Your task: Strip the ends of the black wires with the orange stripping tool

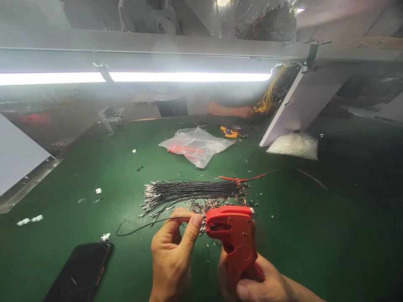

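Note:
Between thumb and index finger, my left hand [176, 247] pinches a thin black wire [138, 230], whose loose part curves off to the left over the table. The pinched end points at the jaws of a red wire stripper [239, 235]; whether it is inside them I cannot tell. My right hand [264, 279] is wrapped round the stripper's handles and holds it upright. Just beyond both hands lies a bundle of black wires [195, 189], with metal terminals at its left end. Short wire scraps [204, 205] are heaped between the bundle and the stripper.
A black phone [82, 268] lies at the front left. Farther back are a clear plastic bag [201, 147] with something red inside, a yellow tool [229, 132] and a bag of white pieces [294, 145]. A co-worker's arm [231, 110] reaches toward yellow wires [269, 96] across the table.

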Demonstrator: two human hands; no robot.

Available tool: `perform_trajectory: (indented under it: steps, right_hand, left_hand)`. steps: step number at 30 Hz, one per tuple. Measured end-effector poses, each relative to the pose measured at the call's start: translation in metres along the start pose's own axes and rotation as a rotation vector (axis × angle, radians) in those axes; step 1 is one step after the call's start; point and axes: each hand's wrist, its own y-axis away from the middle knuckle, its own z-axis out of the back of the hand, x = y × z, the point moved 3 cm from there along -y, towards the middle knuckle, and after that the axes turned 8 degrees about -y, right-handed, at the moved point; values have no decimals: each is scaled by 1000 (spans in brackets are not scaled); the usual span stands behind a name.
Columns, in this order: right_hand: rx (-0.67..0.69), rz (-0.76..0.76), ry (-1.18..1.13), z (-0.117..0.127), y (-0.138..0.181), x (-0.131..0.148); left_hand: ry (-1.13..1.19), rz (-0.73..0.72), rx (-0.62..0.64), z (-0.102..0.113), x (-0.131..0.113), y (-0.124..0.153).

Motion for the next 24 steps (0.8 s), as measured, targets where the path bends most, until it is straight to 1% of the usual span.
perform_trajectory:
  steps: [10, 16, 24]
  right_hand:
    - [5, 28, -29, 4, 0, -4]
    - [1, 58, -49, 3, -3, -7]
    - [-25, 52, -62, 11, 2, -18]
  left_hand:
    - [-72, -63, 24, 2, -4, -1]
    - [-82, -45, 33, 0, -1, 0]
    - [-88, -16, 31, 2, 2, -1]
